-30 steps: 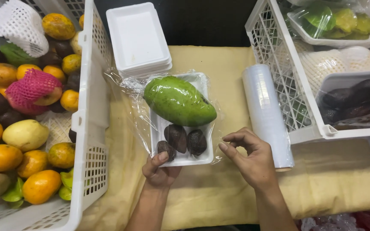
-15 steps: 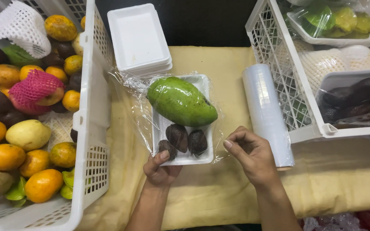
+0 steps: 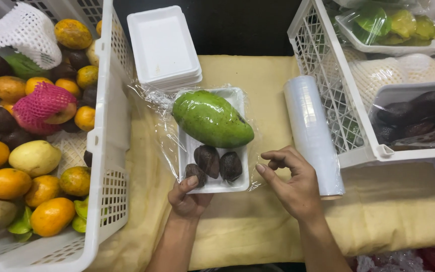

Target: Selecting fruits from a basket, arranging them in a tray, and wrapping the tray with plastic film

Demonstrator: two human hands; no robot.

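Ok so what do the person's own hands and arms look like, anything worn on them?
Both are bare: the left hand and right hand wear no gloves, rings or watch, and the forearms show no sleeves up to the frame's bottom edge. Fingernails are short and unpainted. No markings are visible.

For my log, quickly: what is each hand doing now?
Left hand: grips the near edge of the foam tray.
Right hand: fingers curled, holding nothing visible.

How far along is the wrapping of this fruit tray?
Done: the green mango and three dark fruits sit in the white foam tray, with cling film draped over them. In hand: the left hand grips the tray's near edge; the right hand pinches film at its right side. Left: loose film beside the tray looks untucked.
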